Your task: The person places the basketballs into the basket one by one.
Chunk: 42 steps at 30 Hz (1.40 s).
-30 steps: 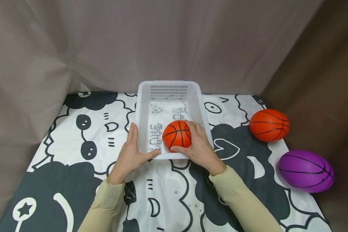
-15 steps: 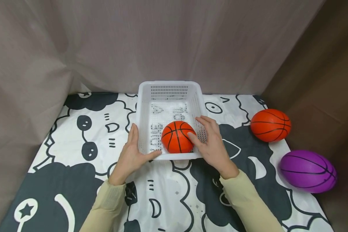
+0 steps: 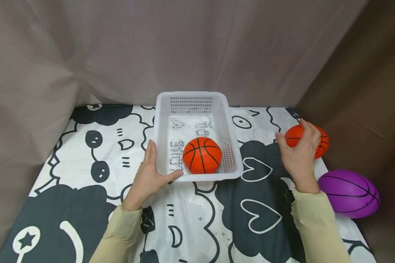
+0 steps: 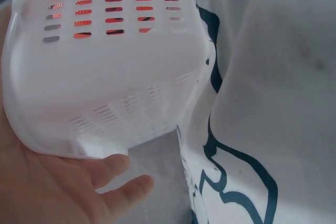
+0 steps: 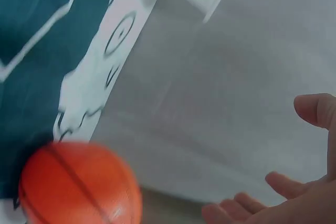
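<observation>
White basket (image 3: 225, 176): one ball within, two to its right

Sits flat on patterned cloth (image 3: 191, 226), far end close to grey-brown curtain (image 3: 197, 47). Holds first orange ball (image 3: 202, 155) in the near half; raised walls probably a check against rolling. Contact with near wall: cannot tell.

At the white basket's near left corner, find left hand (image 3: 148, 179): thumb over near rim, fingers straight along left side, spread rather than clamped. Presumably steadies the white basket against sliding.

Well right of the white basket, find right hand (image 3: 299, 157): fingers and thumb apart, grasping nothing. Hangs just beside second orange ball (image 5: 79, 184), gap visible in the right wrist view; spread apparently suited to rounded sides.

Also right of the white basket, nearer the person, note purple ball (image 3: 350, 193). Slightly overlapped by right sleeve (image 3: 319, 226); touch not determinable.
</observation>
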### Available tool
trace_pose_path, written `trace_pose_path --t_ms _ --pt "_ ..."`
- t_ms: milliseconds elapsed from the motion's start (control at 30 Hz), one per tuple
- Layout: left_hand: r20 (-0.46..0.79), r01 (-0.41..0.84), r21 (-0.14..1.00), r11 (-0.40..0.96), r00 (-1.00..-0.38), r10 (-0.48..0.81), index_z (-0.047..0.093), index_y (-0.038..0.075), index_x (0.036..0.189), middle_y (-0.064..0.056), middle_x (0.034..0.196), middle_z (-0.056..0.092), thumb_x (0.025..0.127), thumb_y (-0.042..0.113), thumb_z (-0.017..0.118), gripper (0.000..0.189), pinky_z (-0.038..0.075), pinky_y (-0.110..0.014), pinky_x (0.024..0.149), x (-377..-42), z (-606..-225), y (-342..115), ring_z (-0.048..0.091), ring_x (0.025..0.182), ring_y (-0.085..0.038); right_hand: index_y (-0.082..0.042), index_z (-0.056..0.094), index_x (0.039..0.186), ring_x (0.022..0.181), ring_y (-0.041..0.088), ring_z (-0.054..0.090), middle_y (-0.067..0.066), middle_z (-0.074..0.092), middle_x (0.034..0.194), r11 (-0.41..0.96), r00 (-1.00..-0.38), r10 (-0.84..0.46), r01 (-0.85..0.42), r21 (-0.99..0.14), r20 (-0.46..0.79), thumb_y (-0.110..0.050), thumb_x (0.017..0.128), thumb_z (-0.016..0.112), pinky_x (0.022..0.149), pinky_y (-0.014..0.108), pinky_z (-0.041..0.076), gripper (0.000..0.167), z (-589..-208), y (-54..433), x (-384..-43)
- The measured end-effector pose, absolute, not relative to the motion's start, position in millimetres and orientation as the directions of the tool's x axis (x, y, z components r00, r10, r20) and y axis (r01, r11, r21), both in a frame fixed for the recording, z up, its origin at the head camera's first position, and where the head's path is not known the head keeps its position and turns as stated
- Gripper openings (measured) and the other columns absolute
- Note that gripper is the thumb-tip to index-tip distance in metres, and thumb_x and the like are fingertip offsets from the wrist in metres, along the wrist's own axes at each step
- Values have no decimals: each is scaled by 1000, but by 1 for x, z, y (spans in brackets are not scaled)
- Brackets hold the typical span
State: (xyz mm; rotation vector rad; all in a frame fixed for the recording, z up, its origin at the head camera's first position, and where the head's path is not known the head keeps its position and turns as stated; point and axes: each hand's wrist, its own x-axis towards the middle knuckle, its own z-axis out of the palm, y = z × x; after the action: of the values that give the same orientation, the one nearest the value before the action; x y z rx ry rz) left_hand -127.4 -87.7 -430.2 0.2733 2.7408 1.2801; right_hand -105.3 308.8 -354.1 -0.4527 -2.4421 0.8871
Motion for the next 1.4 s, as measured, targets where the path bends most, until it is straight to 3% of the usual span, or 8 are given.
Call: trace_pose_path --t_ms 200,333,600,1067,1400 --pt "-22 110 777 620 -979 201 -10 15 155 1 161 -13 62 78 71 138 39 -49 104 -127 -432 -87 49 116 -32 -21 20 153 141 17 11 0 9 155 635 -752 616 297 -713 236 -39 91 61 110 45 32 76 -356 342 -112" --pt "-12 114 777 620 -981 195 -9 15 155 0 162 -11 62 78 71 138 42 -48 101 -127 -433 -87 51 112 -31 -19 20 153 140 15 8 1 8 153 599 -705 667 316 -735 240 -39 90 60 112 37 28 77 -363 356 -117" --pt "-16 107 771 628 -982 187 -8 15 155 2 161 -12 62 79 70 137 43 -50 98 -128 -433 -87 48 115 -35 -19 15 154 140 18 6 3 9 152 526 -646 745 413 -743 169 -46 90 57 115 38 19 81 -380 378 -126" --pt "-15 102 781 616 -983 181 -7 14 156 2 162 -12 63 75 74 137 40 -49 102 -127 -433 -88 46 121 -33 -19 10 155 142 20 -5 2 -8 156 477 -607 782 438 -762 141 -49 89 58 117 44 10 88 -401 393 -134" --pt "-21 97 788 608 -983 184 -8 15 155 2 161 -13 63 74 74 137 35 -51 106 -126 -433 -87 41 128 -34 -23 -6 156 143 25 -20 0 -22 156 422 -610 792 519 -743 23 -61 84 59 113 55 -8 104 -406 407 -135"
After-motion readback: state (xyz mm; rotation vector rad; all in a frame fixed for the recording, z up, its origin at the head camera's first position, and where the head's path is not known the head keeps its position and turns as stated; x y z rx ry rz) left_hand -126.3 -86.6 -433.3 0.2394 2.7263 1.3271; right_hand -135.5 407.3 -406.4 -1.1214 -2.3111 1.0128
